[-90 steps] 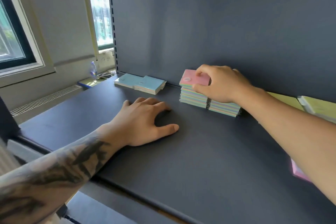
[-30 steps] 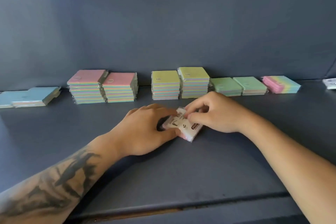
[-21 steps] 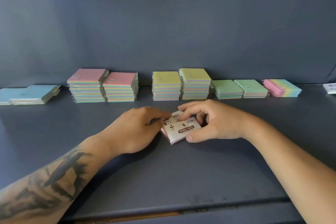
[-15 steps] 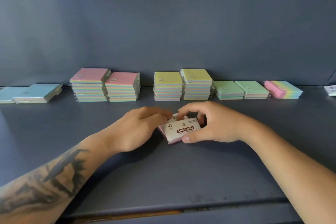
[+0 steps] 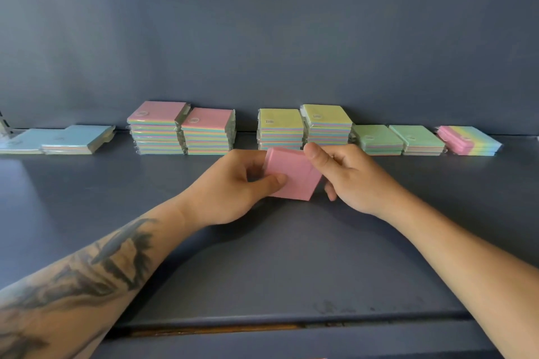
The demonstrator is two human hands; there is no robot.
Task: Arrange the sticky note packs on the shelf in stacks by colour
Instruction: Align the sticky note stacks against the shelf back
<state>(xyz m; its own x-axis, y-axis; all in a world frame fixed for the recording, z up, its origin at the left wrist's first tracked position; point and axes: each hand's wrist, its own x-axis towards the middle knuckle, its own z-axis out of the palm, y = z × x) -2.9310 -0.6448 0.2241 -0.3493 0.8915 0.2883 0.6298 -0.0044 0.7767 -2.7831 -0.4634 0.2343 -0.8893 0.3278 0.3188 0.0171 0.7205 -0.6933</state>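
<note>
A pink sticky note pack (image 5: 293, 176) is held just above the dark shelf (image 5: 277, 265), pink face up. My left hand (image 5: 233, 186) grips its left side with the thumb on top. My right hand (image 5: 347, 175) pinches its right edge. Along the back wall stand two pink-topped stacks (image 5: 180, 128), two yellow-topped stacks (image 5: 304, 125), two low green-topped stacks (image 5: 399, 140) and low blue-topped packs (image 5: 58, 140) at the far left.
A fanned pack with pink, yellow and blue showing (image 5: 469, 140) lies at the far right of the row. The grey back panel (image 5: 262, 38) rises behind the stacks. The shelf's front lip (image 5: 262, 326) runs below my forearms.
The pack has been turned over between both hands: its white label face showed before, its pink face shows now. It has also lifted slightly off the shelf.
</note>
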